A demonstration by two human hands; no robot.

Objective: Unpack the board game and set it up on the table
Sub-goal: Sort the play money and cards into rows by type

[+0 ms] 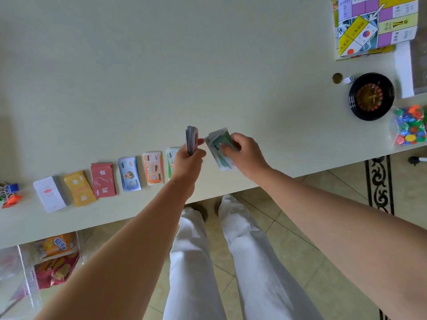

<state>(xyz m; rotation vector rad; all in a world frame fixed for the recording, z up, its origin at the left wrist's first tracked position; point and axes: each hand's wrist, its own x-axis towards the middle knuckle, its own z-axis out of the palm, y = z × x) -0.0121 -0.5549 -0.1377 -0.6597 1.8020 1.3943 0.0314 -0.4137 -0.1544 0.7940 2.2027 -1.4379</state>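
Card stacks (103,180) in row along table (161,65) near edge. Board (374,24) at far right corner; roulette wheel (371,96) before it, dice (349,79) just left, token bag (410,128) at right edge.

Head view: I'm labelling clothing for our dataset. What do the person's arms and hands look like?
The left arm and right arm are bare, no sleeves in view. The left hand and right hand wear no gloves, and no watch, bracelet or ring shows.

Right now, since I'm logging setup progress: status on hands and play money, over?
Left hand grips an upright paper stack. Right hand pinches green notes beside it, over the table. Sorted piles in a row at left; nothing blocking.
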